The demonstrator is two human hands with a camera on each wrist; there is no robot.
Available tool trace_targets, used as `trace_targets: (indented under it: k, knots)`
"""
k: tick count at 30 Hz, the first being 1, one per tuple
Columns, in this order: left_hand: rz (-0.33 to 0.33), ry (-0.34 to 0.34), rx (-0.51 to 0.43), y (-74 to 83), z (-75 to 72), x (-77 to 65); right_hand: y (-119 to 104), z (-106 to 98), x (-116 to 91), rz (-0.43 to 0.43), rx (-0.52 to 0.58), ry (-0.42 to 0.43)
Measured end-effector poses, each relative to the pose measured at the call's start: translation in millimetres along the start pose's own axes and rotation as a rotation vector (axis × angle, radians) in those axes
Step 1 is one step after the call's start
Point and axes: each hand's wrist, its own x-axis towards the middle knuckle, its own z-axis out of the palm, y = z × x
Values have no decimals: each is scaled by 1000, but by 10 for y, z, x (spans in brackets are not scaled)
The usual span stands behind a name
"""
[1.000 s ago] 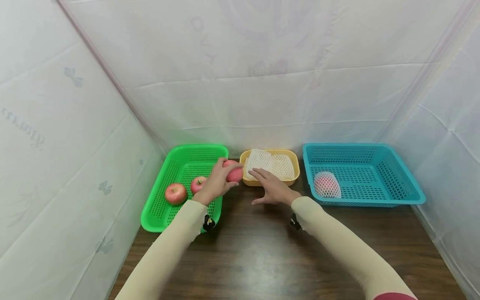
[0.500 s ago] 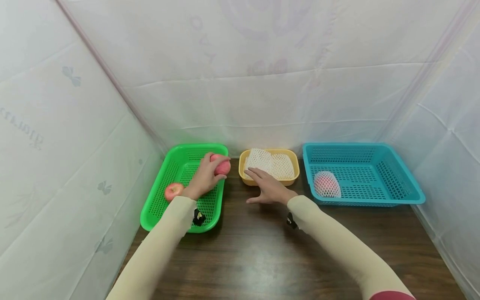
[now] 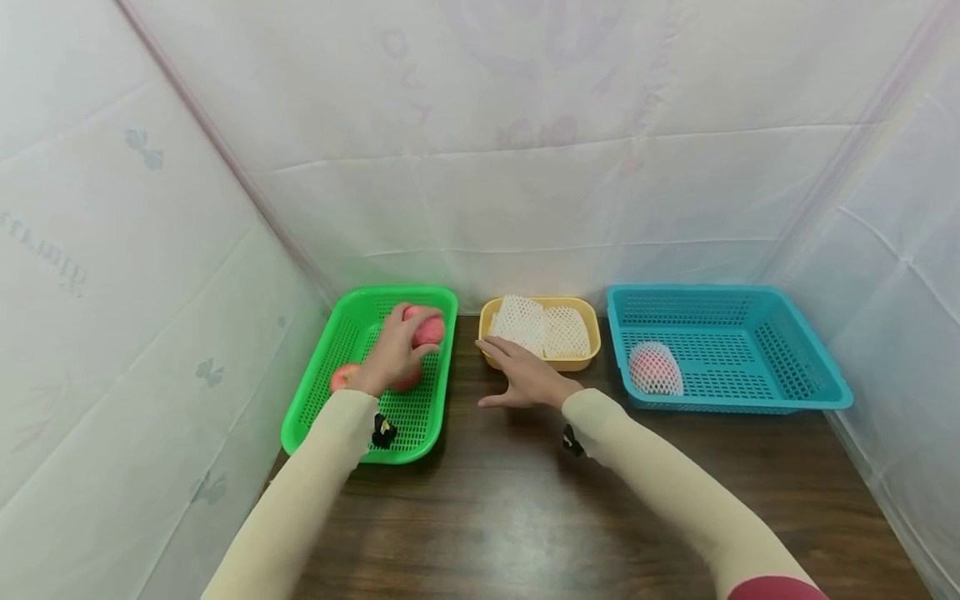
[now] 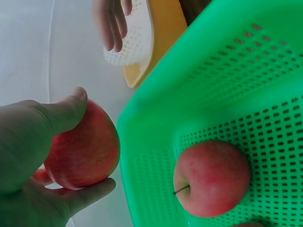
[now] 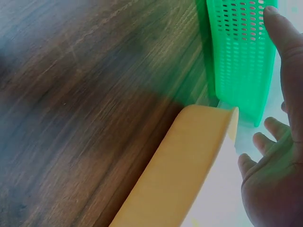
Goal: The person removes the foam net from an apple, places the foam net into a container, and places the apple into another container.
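Note:
My left hand (image 3: 392, 354) grips a red apple (image 3: 428, 328), thumb on one side and fingers on the other, over the green basket (image 3: 318, 414). Below it, two more apples lie in that basket: one (image 3: 342, 377) partly behind the hand, another (image 4: 213, 179) with its stem showing in the left wrist view. My right hand (image 3: 525, 375) hovers with spread, relaxed fingers at the front left of a small yellow basket (image 3: 572, 365), holding nothing. White foam fruit nets (image 3: 566, 333) fill the yellow basket.
To the right stands a blue basket (image 3: 727, 358) with one apple in a foam net (image 3: 655, 369) at its left end. The baskets stand in a row on a dark wooden table (image 3: 480, 517), with white sheeting (image 3: 487, 208) behind and at both sides.
My left hand has carried the apple leftward, from beside the yellow basket to over the green one. The right hand has drifted slightly left, still with fingers spread.

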Motion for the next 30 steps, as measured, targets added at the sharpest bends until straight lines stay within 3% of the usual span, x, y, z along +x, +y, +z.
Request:
trace_targets:
  k: [13,22,30]
  knots:
    - [-73,24,35,-138,-88,-44,-193,43,174,2,-16,-44]
    - [-127,14,33,-198,-169,-109,-320,140,300,-50,-7,-36]
    - [-179,-13,1,-221,-220,-175,-410,223,375,8,43,-78]
